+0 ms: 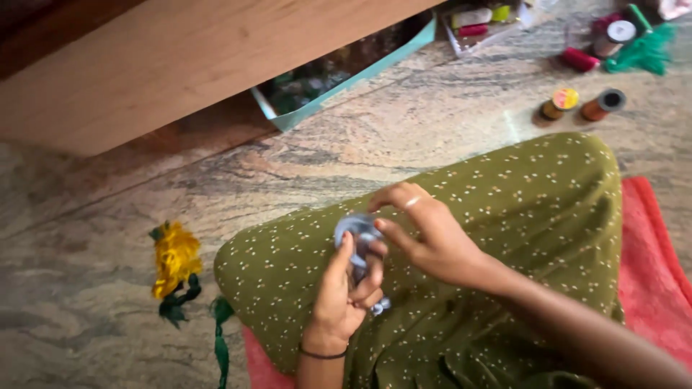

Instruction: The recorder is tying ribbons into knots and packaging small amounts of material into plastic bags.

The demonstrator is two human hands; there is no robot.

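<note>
Head view: grey-blue fabric piece [358,232] at frame centre over lap, long axis approx vertical. Left hand [344,292] clenched on lower end; right hand [427,234] pinches top, prob. thread.

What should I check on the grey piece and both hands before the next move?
1. Left hand grips the grey piece: ok, fingers wrapped around its lower part.
2. Right hand on the piece: ok, fingertips touch its upper edge.
3. Piece supported: ok, held just over the lap in the green dotted cloth.
4. What the grey piece is: cannot tell, it is blurred and partly covered.
5. Thread spools close by: not ok, they lie on the stone floor beyond the knee.
6. Yellow flower bundle out of the way: ok, it lies apart on the floor, on the left of the picture.
</note>
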